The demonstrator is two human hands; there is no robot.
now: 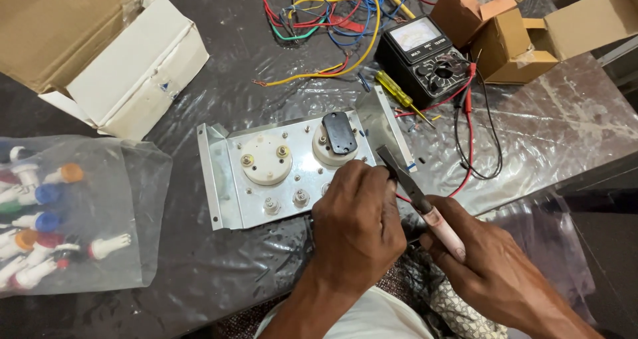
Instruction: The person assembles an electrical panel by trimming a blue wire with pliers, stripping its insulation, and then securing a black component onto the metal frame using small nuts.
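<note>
A bent metal panel (229,179) lies on the plastic-covered table with two round cream meter backs (266,159) and a black block (338,132) on it. My left hand (355,226) rests fingers-down on the panel's lower right corner, hiding whatever is under the fingertips. My right hand (485,262) grips the pink handles of dark pliers (407,179), whose jaws point up-left and meet the panel edge beside my left fingers.
A clear bag of coloured indicator lamps (53,213) lies at left, an open white box (126,66) behind it. At the back sit an analog multimeter (420,53) with red and black leads, a yellow screwdriver (395,92), tangled wires (325,13) and brown cartons (512,33).
</note>
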